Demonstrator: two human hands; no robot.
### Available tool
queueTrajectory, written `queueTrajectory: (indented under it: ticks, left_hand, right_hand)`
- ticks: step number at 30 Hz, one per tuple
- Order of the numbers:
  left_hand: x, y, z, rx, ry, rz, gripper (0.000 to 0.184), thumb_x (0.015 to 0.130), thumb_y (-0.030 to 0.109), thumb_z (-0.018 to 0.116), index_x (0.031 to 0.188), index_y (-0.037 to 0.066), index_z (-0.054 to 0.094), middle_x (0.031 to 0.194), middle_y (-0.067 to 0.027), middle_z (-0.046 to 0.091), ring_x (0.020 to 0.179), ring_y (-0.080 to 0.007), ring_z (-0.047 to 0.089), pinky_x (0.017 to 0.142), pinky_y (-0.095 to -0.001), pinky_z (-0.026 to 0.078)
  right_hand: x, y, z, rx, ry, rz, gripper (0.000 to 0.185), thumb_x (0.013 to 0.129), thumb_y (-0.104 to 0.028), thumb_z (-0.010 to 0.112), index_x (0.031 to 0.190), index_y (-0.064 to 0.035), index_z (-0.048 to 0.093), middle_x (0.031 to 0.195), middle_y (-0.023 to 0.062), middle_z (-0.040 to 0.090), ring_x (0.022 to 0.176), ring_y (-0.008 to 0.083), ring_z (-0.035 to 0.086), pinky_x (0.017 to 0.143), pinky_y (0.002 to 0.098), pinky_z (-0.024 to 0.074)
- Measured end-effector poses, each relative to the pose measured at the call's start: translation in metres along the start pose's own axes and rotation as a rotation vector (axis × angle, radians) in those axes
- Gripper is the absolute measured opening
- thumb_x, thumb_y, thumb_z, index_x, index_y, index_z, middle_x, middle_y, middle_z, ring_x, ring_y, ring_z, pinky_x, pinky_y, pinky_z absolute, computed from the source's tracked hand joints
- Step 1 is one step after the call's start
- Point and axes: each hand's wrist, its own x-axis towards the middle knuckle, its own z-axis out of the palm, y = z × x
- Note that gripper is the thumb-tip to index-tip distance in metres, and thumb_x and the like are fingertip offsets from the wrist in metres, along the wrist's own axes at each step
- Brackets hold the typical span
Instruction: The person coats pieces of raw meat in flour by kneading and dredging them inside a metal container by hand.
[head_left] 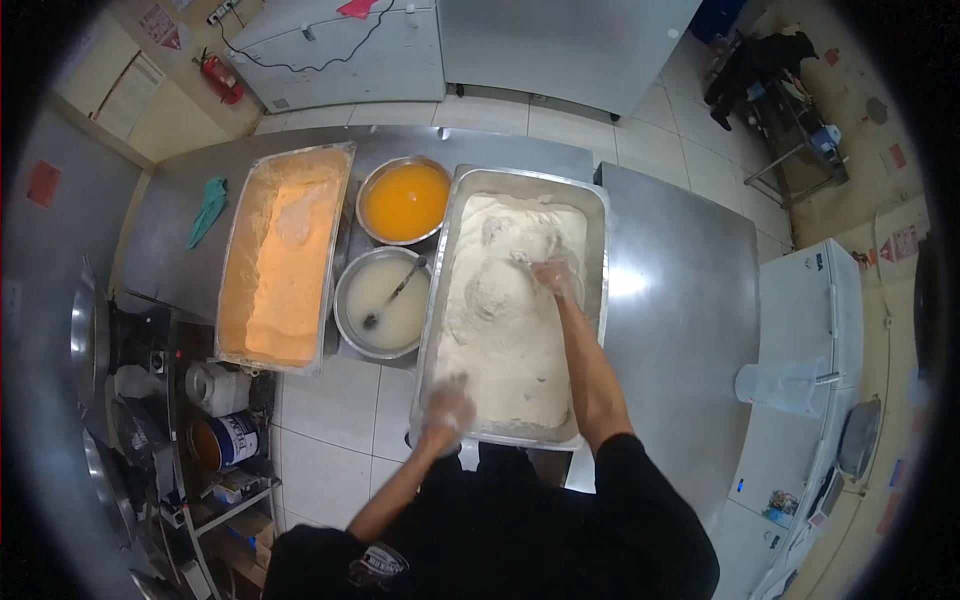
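A deep metal tray [607,290] of pale flour [505,365] lies in front of me. Toward its far right part reaches my right hand [553,275], flour-dusted and at the surface of the flour. Its fingers blend into the flour, so their pose is unclear. Over the tray's near left corner is my left hand [450,408], smeared by motion, with its fingers indistinct. Low mounds [500,287] rise in the flour beside my right hand; whether food lies under them is hidden.
Left of the tray stand a bowl of orange liquid [405,200] and a bowl of cloudy liquid [375,290] with a dark-ended utensil [396,292]. Farther left is a tray of orange powder [290,270]. A green cloth [209,212] lies beyond it. A clear jug [785,387] is at right.
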Motion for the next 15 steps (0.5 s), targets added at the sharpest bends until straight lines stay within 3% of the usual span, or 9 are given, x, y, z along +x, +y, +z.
queueTrajectory:
  ticks: [2,4,6,9,10,12,13,14,15]
  left_hand:
    - [-0.023,0.008,-0.008,-0.485,0.472,0.03,0.037,0.074,0.012,0.046,0.11,0.004,0.048,0.105,-0.0125,0.052,0.103,-0.0259,0.047,0.088,-0.0369,0.037]
    - [-0.019,0.0,0.009,-0.481,0.497,0.025,0.04,0.074,0.014,0.046,0.113,0.005,0.045,0.108,-0.0119,0.049,0.104,-0.0247,0.045,0.087,-0.0361,0.037]
    - [-0.013,-0.013,0.035,-0.489,0.531,0.046,0.045,0.075,0.018,0.046,0.118,0.007,0.039,0.115,-0.0108,0.044,0.107,-0.0222,0.042,0.085,-0.0344,0.037]
    - [-0.01,-0.009,0.054,-0.515,0.579,0.073,0.052,0.075,0.023,0.045,0.123,0.008,0.033,0.122,-0.0096,0.038,0.109,-0.0196,0.038,0.083,-0.0326,0.036]
    - [-0.012,-0.005,0.055,-1.111,0.436,-0.055,0.052,0.077,0.025,0.044,0.124,0.008,0.031,0.125,-0.0085,0.036,0.111,-0.0187,0.037,0.084,-0.0317,0.035]
    - [-0.011,-0.008,0.058,-1.697,0.268,-0.2,0.053,0.078,0.028,0.043,0.125,0.008,0.029,0.127,-0.0074,0.033,0.113,-0.0178,0.035,0.086,-0.0307,0.034]
    - [-0.009,-0.012,0.062,-0.932,0.38,-0.117,0.054,0.079,0.029,0.042,0.126,0.008,0.027,0.128,-0.0064,0.032,0.114,-0.0175,0.035,0.087,-0.0311,0.034]
    - [-0.01,-0.013,0.066,-0.167,0.43,-0.031,0.055,0.08,0.03,0.041,0.127,0.008,0.025,0.129,-0.0055,0.031,0.115,-0.0173,0.034,0.088,-0.0315,0.034]
    - [-0.012,-0.01,0.066,-0.17,0.425,-0.036,0.055,0.08,0.03,0.041,0.127,0.008,0.025,0.129,-0.0055,0.031,0.115,-0.0173,0.034,0.088,-0.0315,0.034]
  right_hand:
    - [0.048,0.007,0.03,-0.253,-0.119,-0.119,0.047,0.066,-0.031,0.055,0.099,0.0035,0.05,0.081,0.0245,0.056,0.077,0.0291,0.056,0.07,0.0388,0.0439]
    - [0.093,0.032,0.091,-0.216,0.154,-0.187,0.036,0.071,-0.027,0.048,0.093,0.0008,0.056,0.084,0.022,0.057,0.077,0.0291,0.056,0.068,0.0382,0.0437]
    - [0.077,0.018,0.078,-0.297,-0.297,-0.28,0.032,0.073,-0.026,0.047,0.092,-0.0005,0.056,0.081,0.0192,0.057,0.075,0.0265,0.055,0.066,0.0366,0.044]
    - [0.039,-0.001,0.054,-0.401,-0.598,-0.597,0.028,0.077,-0.024,0.045,0.09,-0.0024,0.056,0.078,0.015,0.057,0.071,0.0227,0.054,0.063,0.0343,0.0444]
    - [0.039,-0.003,0.049,-0.43,-0.621,-0.731,0.026,0.078,-0.023,0.044,0.09,-0.003,0.056,0.077,0.0135,0.056,0.07,0.0214,0.054,0.062,0.0335,0.0445]
    - [0.071,-0.007,0.038,-0.56,-0.531,-0.92,0.024,0.081,-0.022,0.043,0.088,-0.0042,0.056,0.074,0.0107,0.056,0.068,0.0188,0.054,0.06,0.032,0.0448]
    - [0.091,-0.014,0.033,-0.628,-0.467,-0.938,0.023,0.082,-0.022,0.043,0.088,-0.0049,0.056,0.073,0.0093,0.056,0.067,0.0175,0.053,0.059,0.0312,0.0449]
    - [0.11,-0.018,0.047,-0.612,-0.508,-0.764,0.029,0.079,-0.031,0.046,0.092,-0.0075,0.057,0.078,0.0099,0.057,0.067,0.0196,0.053,0.063,0.0315,0.0445]
    - [0.129,-0.021,0.062,-0.597,-0.531,-0.592,0.038,0.076,-0.04,0.049,0.097,-0.0101,0.057,0.082,0.0105,0.059,0.068,0.0217,0.053,0.067,0.0317,0.044]
